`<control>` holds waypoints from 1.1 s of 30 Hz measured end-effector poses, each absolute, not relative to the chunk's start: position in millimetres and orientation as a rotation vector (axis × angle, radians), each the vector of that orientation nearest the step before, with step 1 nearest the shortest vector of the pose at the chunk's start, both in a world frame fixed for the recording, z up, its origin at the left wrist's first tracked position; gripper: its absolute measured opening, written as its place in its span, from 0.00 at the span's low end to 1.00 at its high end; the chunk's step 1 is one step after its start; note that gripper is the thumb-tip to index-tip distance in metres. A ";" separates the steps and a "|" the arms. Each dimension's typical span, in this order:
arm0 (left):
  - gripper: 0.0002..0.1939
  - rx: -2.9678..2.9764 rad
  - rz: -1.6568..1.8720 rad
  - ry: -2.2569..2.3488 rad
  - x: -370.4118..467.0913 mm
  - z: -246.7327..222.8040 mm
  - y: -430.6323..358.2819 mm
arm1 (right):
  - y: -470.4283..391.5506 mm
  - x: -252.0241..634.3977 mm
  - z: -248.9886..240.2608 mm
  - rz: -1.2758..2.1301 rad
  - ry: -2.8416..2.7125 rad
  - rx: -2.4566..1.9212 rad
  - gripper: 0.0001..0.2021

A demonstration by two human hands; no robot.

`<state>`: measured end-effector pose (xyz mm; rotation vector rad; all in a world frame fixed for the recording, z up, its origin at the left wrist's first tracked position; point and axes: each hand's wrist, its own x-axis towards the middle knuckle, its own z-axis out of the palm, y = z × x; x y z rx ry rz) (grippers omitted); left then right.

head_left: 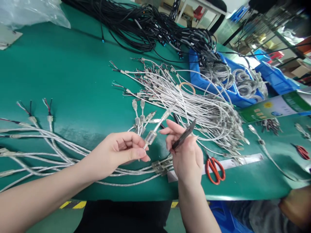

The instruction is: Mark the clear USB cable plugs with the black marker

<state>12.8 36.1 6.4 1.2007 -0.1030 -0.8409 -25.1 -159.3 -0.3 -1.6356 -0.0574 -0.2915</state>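
Between thumb and fingers, my left hand (130, 149) pinches a clear-jacketed cable (151, 137) just below its translucent cylindrical block; the plug end points up and right. A dark, pointed tool (184, 136), which looks like tweezers or a blade, rests in my right hand (185, 150), its tip up and right. My right fingertips are close to the cable, just right of it. Several cable ends with plugs and blocks (142, 121) lie behind my hands. More cables (55, 142) with bare red, black and white wires stretch to the left under my left forearm.
A large bundle of whitish cables (179, 100) covers the middle right. Black cables (136, 24) lie behind. Blue bins (196, 76) hold coiled cables. Red-handled scissors (215, 171) lie by a metal ruler (250, 159). A plastic bag (34, 13) is far left. Another person's arm (295, 207) shows at lower right.
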 end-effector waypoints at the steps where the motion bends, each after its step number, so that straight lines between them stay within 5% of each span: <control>1: 0.08 1.174 -0.836 -0.084 13.6 6.6 35.9 | -160.5 -27.0 -0.2 -0.341 -0.128 -1.775 0.18; 8: 0.09 1.070 -0.798 -0.060 15.4 8.6 35.3 | -158.9 -35.5 -1.0 -0.450 -0.529 -2.292 0.16; 33: 0.12 1.144 -0.848 -0.065 17.7 10.5 36.2 | -156.5 -31.3 -6.3 -0.697 -0.505 -2.477 0.11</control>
